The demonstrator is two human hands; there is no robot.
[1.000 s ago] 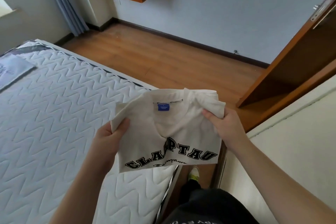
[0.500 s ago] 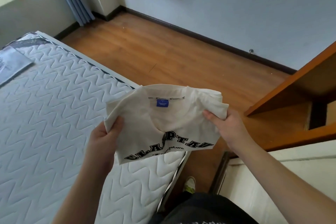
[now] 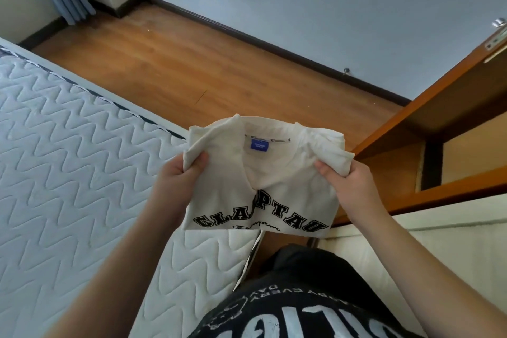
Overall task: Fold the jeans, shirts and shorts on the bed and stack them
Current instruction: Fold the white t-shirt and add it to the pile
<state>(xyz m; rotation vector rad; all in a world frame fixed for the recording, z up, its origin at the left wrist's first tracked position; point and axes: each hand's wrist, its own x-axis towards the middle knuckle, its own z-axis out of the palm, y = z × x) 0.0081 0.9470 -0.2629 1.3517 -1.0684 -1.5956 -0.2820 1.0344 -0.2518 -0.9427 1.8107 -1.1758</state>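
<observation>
One folded cream shirt [image 3: 263,181] hangs between two hands: left hand [image 3: 175,186] and right hand [image 3: 354,189] each pinch an upper corner in clenched fingers, above one bed [image 3: 68,159] corner.

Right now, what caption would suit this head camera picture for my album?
Both hands, left hand and right hand, hold a folded cream shirt above the mattress corner.

left hand [image 3: 179,181] gripping, right hand [image 3: 349,185] gripping
</observation>
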